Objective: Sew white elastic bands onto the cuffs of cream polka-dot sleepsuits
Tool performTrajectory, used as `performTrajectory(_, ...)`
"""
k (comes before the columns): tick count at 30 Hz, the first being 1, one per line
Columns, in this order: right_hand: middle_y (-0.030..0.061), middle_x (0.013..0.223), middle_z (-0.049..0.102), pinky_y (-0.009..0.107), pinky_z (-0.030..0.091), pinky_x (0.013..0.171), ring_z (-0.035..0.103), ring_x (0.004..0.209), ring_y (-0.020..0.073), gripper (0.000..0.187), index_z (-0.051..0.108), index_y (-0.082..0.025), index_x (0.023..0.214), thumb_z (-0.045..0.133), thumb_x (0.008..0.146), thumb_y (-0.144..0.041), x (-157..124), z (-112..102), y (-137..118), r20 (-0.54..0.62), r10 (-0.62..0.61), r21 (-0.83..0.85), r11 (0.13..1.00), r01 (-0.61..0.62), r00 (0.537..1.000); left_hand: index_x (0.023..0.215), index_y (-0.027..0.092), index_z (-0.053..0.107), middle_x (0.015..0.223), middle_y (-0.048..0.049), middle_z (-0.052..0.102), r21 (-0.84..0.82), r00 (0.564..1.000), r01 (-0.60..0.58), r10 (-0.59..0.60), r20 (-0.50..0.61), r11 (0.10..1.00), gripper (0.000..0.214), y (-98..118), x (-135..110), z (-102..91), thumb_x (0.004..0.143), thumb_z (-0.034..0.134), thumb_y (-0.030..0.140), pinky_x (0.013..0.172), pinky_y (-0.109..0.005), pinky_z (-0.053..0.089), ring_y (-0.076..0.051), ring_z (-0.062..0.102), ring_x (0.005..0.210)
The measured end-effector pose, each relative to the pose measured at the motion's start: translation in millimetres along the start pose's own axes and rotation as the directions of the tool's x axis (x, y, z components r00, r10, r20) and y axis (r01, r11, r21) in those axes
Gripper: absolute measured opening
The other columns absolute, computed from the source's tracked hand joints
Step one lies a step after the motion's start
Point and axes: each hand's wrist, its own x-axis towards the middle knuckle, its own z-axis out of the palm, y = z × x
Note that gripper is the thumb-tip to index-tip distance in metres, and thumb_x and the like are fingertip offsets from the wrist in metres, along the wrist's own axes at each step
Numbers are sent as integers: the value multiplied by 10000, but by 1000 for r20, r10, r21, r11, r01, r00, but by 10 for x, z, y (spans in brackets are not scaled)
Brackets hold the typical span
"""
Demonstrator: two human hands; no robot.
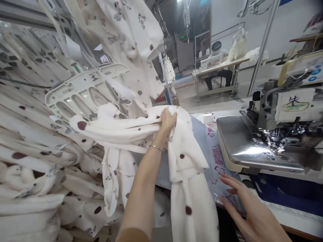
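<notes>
A white fleece garment (188,148) with dark brown spots and small printed figures lies draped over the table's left part, its ends hanging down the front. My left hand (168,119) grips the top of it, fingers closed round a fold of the cloth. Part of the same cloth stretches left toward a white plastic hanger clamp (75,90); whether it is attached there I cannot tell. My right hand (248,205) is at the lower right, fingers apart and holding nothing, over the edge of the table covering (214,161), a clear sheet with red lettering.
An industrial sewing machine (280,124) with a shiny metal plate (242,144) stands at the right. Many similar spotted garments (30,154) hang at the left, and more hang overhead (136,30). A person (219,70) sits at a far workstation (227,64). A dark blue tray (285,193) lies below the machine.
</notes>
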Motion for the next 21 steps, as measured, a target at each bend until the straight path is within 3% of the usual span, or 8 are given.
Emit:
performTrajectory(2,88,1250,539,270,561,780,599,1053,189,374,463,-176,1266,405,956,-377,67,-14,33,-23,-29,-42,999,28,999,1092,55,520,1187,-248,573,37,991,-51,46,124,998,443,-27,-139,-15,789,654,349,954,-462,411,-372,520,1180)
performTrajectory(5,111,1266,521,316,540,834,564,1096,205,335,478,-155,1238,369,966,-317,244,44,50,-31,-132,-149,981,126,991,1020,129,587,1097,-154,636,48,938,-200,177,297,979,341,-32,-649,-53,756,681,323,945,-425,434,-321,579,1098)
performTrajectory(8,152,1283,492,379,520,860,527,1126,241,323,493,-125,1223,338,957,-223,515,272,50,-24,-218,-205,956,208,976,1086,223,604,1140,-58,634,-18,852,-349,325,410,937,334,-22,-1291,-96,764,656,291,980,-323,434,-231,575,1107)
performTrajectory(10,176,1260,498,427,505,873,499,1154,277,299,541,-110,1154,352,924,-136,696,491,47,-8,-247,-211,947,240,969,1095,240,606,1162,-49,621,-18,832,-372,342,437,928,370,-60,-1642,-112,728,646,215,991,-339,436,-238,563,1114)
performTrajectory(13,133,1120,566,414,508,862,518,1123,255,112,581,-104,889,469,888,-97,890,763,23,-8,-302,-210,933,294,953,1202,219,547,1289,-105,536,47,876,-318,274,397,947,516,-225,-1965,-106,693,621,180,1016,-429,420,-298,493,1202)
performTrajectory(15,69,983,593,364,517,836,559,1037,197,71,554,-104,815,530,882,-106,963,814,-13,-47,-326,-204,928,311,944,1276,206,498,1365,-129,473,31,937,-219,202,285,975,637,-372,-2069,-78,660,657,212,1043,-457,397,-324,433,1268)
performTrajectory(18,64,897,596,330,520,821,582,972,180,94,562,-102,853,483,902,-89,1013,644,-90,-158,-316,-193,939,284,936,1136,193,599,1233,-113,588,-89,996,-62,67,58,994,497,-532,-2132,-14,642,622,145,985,-428,449,-299,531,1166)
performTrajectory(21,94,940,610,350,495,899,577,1017,204,99,565,-116,892,468,910,-110,998,300,-199,-254,-289,-174,952,251,923,932,180,647,934,-64,691,-156,998,-8,-3,-69,988,371,-511,-2131,1,655,446,36,794,-336,523,-215,645,874)
